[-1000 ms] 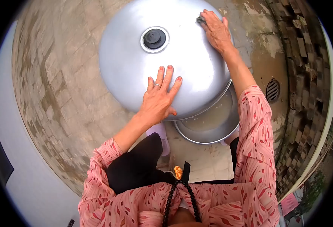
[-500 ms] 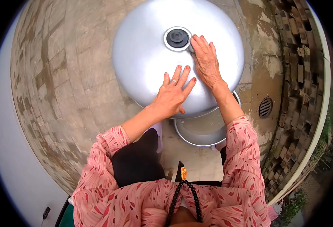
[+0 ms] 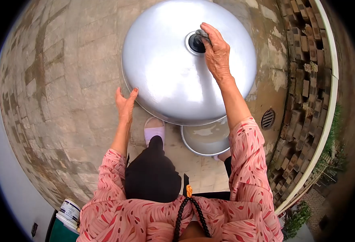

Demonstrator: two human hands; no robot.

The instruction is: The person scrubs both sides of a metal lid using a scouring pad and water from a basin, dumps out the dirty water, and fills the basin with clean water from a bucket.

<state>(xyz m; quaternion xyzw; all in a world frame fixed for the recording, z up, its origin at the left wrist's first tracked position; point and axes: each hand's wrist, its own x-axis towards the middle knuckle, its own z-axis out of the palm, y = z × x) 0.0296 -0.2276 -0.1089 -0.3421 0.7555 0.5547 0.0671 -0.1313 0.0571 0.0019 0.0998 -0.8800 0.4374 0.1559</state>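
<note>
A big, round, silver lid sits in front of the person, with its bump side up and bright light shining on it. In the middle of the lid is a black knob with a pale ring around it. The right hand is at the knob. Its fingers are bent and close together, pinched on a small gray scrubber that is up against the knob. The left hand is at the near left edge of the lid. Its thumb is spread away from the fingers, and its tip is at the rim. Some of the fingers are hard to see. A silver basin with cloudy water in it peeks out from under the near side of the lid. Next to it, one foot wears a light purple slipper. All around is a floor of tan stone blocks, with dark patches here and there. To the right there is a round drain, and past that are rows of rough bricks. A white tub is at the bottom left, and a green plant is at the bottom right.
</note>
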